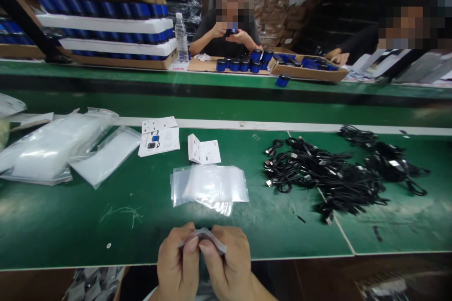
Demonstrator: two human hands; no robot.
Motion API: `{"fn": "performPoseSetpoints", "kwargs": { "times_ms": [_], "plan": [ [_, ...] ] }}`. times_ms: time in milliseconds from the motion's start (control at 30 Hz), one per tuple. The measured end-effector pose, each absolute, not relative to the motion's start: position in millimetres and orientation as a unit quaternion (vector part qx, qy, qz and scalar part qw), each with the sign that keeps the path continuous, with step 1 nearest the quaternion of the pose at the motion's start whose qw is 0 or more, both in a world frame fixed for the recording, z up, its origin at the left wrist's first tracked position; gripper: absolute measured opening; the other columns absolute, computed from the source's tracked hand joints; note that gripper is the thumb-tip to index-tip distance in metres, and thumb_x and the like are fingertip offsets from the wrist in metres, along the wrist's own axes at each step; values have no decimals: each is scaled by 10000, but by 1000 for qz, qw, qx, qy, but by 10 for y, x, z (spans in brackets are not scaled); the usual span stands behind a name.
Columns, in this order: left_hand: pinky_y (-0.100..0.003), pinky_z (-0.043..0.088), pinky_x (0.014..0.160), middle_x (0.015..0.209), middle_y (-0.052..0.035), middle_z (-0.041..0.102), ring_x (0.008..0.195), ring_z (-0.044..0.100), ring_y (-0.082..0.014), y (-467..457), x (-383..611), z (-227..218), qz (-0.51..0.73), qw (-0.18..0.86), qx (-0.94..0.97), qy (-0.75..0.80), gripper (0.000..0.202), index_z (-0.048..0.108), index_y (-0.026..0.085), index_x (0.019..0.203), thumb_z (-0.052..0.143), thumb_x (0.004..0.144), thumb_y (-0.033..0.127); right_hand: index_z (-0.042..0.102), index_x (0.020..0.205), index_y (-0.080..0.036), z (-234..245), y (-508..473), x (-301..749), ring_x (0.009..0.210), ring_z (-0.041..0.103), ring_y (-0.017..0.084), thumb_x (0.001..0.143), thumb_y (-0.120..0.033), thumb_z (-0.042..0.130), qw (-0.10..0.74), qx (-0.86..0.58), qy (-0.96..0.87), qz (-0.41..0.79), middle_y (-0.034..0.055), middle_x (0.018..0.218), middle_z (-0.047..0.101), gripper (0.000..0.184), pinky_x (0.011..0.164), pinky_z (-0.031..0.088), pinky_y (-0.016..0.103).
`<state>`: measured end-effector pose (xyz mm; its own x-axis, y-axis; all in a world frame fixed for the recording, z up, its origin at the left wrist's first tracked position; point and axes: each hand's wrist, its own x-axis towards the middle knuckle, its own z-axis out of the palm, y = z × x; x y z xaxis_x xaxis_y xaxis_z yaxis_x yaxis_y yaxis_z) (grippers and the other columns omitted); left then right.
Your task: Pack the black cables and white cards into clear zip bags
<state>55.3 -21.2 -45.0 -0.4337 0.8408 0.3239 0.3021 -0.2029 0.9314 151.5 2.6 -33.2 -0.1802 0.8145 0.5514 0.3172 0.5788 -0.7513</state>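
Observation:
Close together at the table's front edge, my left hand and my right hand both pinch a clear plastic bag. Its edge bulges up between my thumbs, while most of it is hidden by my fingers; I cannot tell whether anything is inside. Just beyond my hands lies a loose stack of flat clear plastic bags. Behind that stack sits a folded white leaflet, partly standing. More printed leaflets lie to its left. A tangled heap of black USB cables spreads over the right side.
Bulky packs of plastic bags lie at the left. Across the green table, a person handles a blue item near blue jars. Stacked trays and a water bottle stand behind; another person sits at far right.

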Motion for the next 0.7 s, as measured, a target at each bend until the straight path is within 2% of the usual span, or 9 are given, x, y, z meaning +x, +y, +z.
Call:
{"fn": "performPoseSetpoints", "kwargs": {
  "times_ms": [100,300,433,567,633,700],
  "plan": [
    [-277,449,584,651,19,658,557,591,-144,-228,544,-471,600,211,486,599,250,603,246,756,537,835,474,561,655,-211,-357,19,1514,398,497,145,943,-272,326,506,-396,-731,229,16,471,556,377,440,356,273],
    [-254,419,514,550,29,609,470,535,-127,-214,547,-422,585,221,505,595,328,582,230,681,490,854,493,526,691,-210,-405,-19,1502,430,481,141,920,-219,341,490,-389,-749,217,13,516,556,294,474,345,273],
    [-210,384,457,515,62,521,431,450,-100,-171,474,-379,574,263,508,586,301,541,230,733,402,915,424,489,717,-212,-260,17,1557,470,431,114,911,-294,401,423,-438,-698,376,-30,552,473,228,479,340,230],
    [-187,355,448,537,63,425,460,391,-91,-149,399,-331,533,358,538,546,293,521,224,685,445,895,412,426,681,-207,-131,80,1639,498,344,96,918,-374,399,383,-416,-613,551,-58,561,364,291,474,304,208],
    [-183,365,465,563,54,416,493,400,-95,-146,404,-308,528,391,523,543,298,511,216,652,473,882,403,406,654,-206,-135,84,1659,483,309,92,905,-376,408,394,-412,-593,569,-63,548,335,303,456,283,211],
    [-182,386,485,576,45,431,517,423,-101,-136,425,-288,524,407,510,548,308,508,209,628,484,876,389,392,623,-205,-168,55,1650,465,308,90,887,-328,427,413,-423,-606,532,-63,532,330,294,450,274,216]
  ]
}}
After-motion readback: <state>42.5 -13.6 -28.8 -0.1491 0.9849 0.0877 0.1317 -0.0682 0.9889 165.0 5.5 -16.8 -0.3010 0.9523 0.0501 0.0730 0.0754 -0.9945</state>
